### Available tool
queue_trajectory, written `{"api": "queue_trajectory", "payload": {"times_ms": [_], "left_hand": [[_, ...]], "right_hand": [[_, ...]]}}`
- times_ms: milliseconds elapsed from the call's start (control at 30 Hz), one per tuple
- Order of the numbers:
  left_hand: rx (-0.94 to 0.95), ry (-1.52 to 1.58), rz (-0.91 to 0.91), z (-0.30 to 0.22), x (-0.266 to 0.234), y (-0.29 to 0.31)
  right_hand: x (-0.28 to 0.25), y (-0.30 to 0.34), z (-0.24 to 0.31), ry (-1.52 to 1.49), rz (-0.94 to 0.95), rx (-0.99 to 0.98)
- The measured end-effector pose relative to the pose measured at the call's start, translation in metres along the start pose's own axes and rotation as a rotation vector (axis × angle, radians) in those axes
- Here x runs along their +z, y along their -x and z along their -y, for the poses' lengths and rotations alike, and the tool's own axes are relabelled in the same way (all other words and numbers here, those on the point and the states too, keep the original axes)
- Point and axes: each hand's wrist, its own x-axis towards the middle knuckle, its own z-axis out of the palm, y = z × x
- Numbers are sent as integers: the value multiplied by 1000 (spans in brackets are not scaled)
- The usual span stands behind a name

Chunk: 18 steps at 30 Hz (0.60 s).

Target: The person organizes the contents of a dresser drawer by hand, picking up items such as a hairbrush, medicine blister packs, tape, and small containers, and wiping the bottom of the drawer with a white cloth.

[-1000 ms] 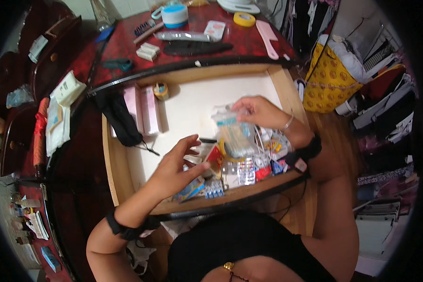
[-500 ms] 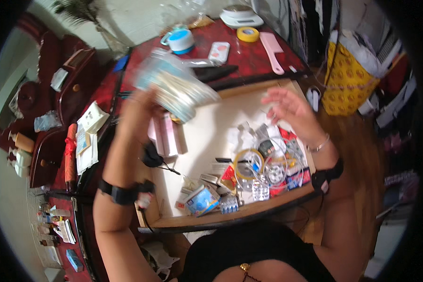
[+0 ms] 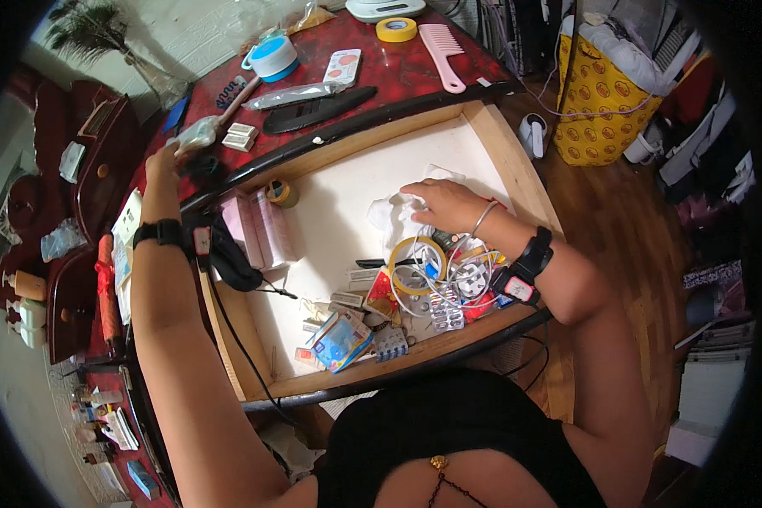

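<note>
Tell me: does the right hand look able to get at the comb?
Probably yes: the comb lies uncovered on the table, and nothing tall stands between it and the right hand.

wall [image 3: 190, 30]: pale | floor [image 3: 601, 262]: brown wood | dresser [image 3: 398, 69]: red marbled top, black edge | mirror [image 3: 21, 165]: dark frame, left

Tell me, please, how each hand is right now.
Left hand: at the clear plastic bag; grip can't be told.
Right hand: at the crumpled white sheet; grip unclear.
</note>
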Motion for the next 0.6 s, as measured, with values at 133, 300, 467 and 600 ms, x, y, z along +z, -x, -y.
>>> {"api": "queue_trajectory", "payload": {"times_ms": [133,300,467,600], "left_hand": [[575,-939,-746,-20,19,53],[786,-63,458,-13,75,253],[507,-563,914,76,114,354],[391,-879,902,125,144,357]], "right_hand": [[-39,-5,-30,178,-292,180],[-33,9,-51,294,-24,513],[-30,-5,-48,349,27,372],[-36,-6,-74,136,-291,318]]}}
